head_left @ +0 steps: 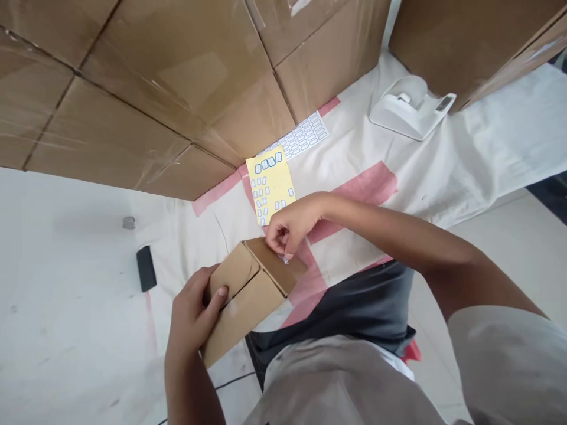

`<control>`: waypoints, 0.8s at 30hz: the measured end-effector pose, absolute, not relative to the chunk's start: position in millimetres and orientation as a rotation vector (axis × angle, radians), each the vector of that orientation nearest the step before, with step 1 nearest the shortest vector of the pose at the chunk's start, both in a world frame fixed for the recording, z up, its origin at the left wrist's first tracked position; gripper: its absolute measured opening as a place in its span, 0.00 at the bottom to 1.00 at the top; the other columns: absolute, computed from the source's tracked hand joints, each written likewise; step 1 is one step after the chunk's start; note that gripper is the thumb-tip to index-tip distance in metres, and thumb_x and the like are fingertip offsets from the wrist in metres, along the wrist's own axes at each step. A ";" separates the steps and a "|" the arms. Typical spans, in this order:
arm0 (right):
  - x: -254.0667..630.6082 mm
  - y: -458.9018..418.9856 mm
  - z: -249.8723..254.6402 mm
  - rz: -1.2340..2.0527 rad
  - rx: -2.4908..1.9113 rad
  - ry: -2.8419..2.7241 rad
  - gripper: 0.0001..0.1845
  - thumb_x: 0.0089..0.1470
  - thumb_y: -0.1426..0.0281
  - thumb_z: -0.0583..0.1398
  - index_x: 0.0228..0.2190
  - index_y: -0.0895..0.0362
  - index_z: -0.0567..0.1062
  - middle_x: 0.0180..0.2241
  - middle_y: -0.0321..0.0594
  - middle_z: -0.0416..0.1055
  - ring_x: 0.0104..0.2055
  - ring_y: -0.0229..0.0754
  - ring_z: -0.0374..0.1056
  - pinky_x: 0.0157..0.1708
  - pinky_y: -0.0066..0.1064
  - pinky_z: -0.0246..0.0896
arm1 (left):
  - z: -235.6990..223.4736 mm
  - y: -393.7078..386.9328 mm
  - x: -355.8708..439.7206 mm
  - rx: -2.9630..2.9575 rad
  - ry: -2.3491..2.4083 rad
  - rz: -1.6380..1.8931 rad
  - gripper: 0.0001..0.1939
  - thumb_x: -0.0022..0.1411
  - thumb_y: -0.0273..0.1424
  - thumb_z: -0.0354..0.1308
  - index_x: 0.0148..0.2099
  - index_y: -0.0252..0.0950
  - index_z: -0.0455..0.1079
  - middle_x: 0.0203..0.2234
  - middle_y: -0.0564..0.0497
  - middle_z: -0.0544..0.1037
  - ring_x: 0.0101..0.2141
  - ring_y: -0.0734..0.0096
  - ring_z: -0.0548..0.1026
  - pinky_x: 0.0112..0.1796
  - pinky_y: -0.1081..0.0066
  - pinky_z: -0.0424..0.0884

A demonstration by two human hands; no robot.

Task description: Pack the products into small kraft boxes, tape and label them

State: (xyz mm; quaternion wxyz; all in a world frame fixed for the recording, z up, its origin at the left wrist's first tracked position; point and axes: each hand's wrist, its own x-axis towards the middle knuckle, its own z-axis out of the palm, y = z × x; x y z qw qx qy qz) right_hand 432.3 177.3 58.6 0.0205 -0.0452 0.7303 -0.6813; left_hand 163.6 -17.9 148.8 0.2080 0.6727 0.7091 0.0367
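Note:
My left hand grips a small brown cardboard box, thumb on its top and the other fingers behind its far side. The box is tilted, and its end panel turns toward my right hand. Finger and thumb of that hand are pinched on a tiny whitish sticker, right at the box's end; whether it touches the cardboard I cannot tell. Just beyond the right hand lies a yellow card bearing several small blue-edged labels. A white label sheet lies partly under the card.
Large taped cartons are stacked along the back, with another carton at upper right. A white tape dispenser stands on the cloth-covered table. A black phone-like object and a small grey piece lie at left.

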 end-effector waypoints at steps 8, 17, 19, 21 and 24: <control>423.0 173.8 48.2 -1.858 0.451 2.745 0.26 0.43 0.63 0.75 0.18 0.58 0.64 0.17 0.24 0.54 0.23 0.30 0.49 0.27 0.28 0.40 | 147.9 -13.3 164.3 1.919 2.003 0.048 0.22 0.70 0.50 0.49 0.49 0.37 0.70 0.36 0.51 0.76 0.35 0.64 0.72 0.37 0.66 0.67; 447.6 145.8 74.5 -2.067 0.276 2.988 0.48 0.48 0.62 0.75 0.65 0.57 0.63 0.63 0.47 0.64 0.64 0.46 0.62 0.57 0.29 0.57 | 145.5 -11.6 153.7 2.029 1.979 0.010 0.24 0.70 0.52 0.47 0.51 0.40 0.70 0.38 0.51 0.80 0.37 0.62 0.78 0.38 0.67 0.72; 449.6 111.8 74.2 -2.075 0.126 2.954 0.63 0.48 0.61 0.75 0.73 0.56 0.47 0.72 0.52 0.51 0.73 0.47 0.50 0.66 0.29 0.51 | 140.2 -10.0 142.1 2.113 1.893 0.024 0.23 0.68 0.53 0.50 0.51 0.42 0.71 0.41 0.51 0.82 0.39 0.62 0.80 0.39 0.68 0.75; 450.5 77.9 70.7 -2.043 0.211 3.054 0.73 0.45 0.59 0.76 0.74 0.59 0.36 0.73 0.58 0.44 0.75 0.49 0.44 0.69 0.32 0.46 | 132.4 -4.6 132.5 2.191 1.778 0.025 0.22 0.66 0.53 0.53 0.52 0.45 0.72 0.44 0.53 0.82 0.41 0.62 0.82 0.39 0.69 0.77; 453.9 37.2 66.5 -1.837 0.501 3.318 0.70 0.43 0.58 0.77 0.74 0.58 0.43 0.72 0.59 0.43 0.75 0.52 0.43 0.71 0.37 0.45 | 124.8 7.3 126.6 2.245 1.677 0.049 0.21 0.64 0.53 0.55 0.52 0.47 0.74 0.44 0.54 0.84 0.41 0.62 0.83 0.38 0.70 0.80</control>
